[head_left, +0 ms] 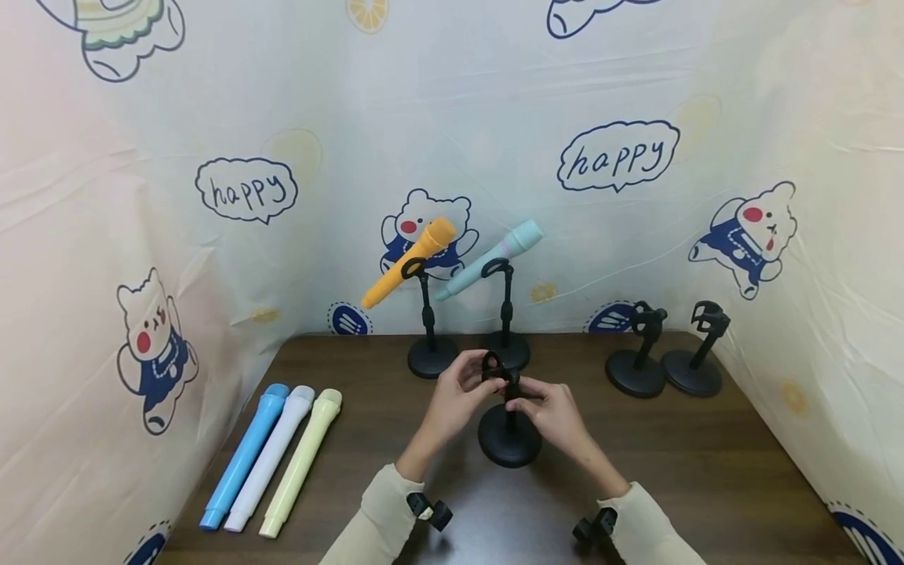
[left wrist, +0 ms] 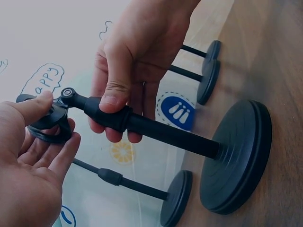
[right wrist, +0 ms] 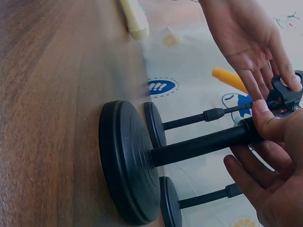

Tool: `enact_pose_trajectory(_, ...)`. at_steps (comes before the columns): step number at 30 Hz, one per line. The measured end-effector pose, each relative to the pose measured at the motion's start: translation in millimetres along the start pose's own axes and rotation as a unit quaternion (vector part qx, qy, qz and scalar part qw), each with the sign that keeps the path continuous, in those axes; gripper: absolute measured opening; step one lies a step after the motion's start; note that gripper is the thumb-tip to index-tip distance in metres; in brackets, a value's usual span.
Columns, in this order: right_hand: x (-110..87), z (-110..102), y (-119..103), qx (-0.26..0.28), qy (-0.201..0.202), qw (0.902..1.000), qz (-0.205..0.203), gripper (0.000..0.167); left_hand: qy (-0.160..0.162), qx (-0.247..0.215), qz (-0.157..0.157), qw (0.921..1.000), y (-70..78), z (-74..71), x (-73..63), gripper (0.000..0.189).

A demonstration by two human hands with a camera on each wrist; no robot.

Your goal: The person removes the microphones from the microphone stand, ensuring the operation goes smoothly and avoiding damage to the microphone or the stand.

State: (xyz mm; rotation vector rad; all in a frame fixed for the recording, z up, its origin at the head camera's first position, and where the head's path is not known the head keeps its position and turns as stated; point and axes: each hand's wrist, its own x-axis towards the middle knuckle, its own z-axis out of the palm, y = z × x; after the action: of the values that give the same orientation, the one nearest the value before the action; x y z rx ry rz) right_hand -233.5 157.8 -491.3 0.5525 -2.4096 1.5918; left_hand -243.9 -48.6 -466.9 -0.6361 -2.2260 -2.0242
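A black desktop microphone stand [head_left: 510, 446] stands on its round base between both hands. At its top, the left hand [head_left: 457, 396] pinches the ring-shaped clip [left wrist: 49, 118] between thumb and fingers. Lower down, the right hand [head_left: 554, 412] grips the collar [left wrist: 108, 112] of the pole, thumb on one side and fingers on the other. The clip holds no microphone. Just behind are two more stands, one bearing an orange microphone [head_left: 402, 267], the other a light teal microphone [head_left: 487, 263], both tilted.
At the table's left lie a blue microphone [head_left: 247, 455], a white microphone [head_left: 271, 457] and a pale yellow microphone [head_left: 302, 463], side by side. Two black stands [head_left: 636, 373] with bare clips are at the back right. A printed curtain [head_left: 494, 102] hangs behind the brown table [head_left: 706, 471].
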Motion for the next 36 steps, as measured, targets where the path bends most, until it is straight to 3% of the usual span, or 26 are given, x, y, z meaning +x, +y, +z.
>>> enact_pose_trajectory(16,-4.1,5.0,3.0,-0.018,0.044,0.9988,0.01,0.033,0.001,0.002,-0.002,1.0,-0.1,-0.7,-0.6,0.047)
enact_pose_trajectory(28,-7.4,3.2,1.6,-0.033,0.034,0.9989,0.003,0.027,-0.005,0.016,0.002,0.9999,1.0,-1.0,-1.2,0.049)
enact_pose_trajectory(36,-7.3,4.8,-0.2,-0.033,0.055,0.9979,-0.002,0.024,-0.028,0.017,0.013,0.9994,6.1,-3.0,2.2,0.046)
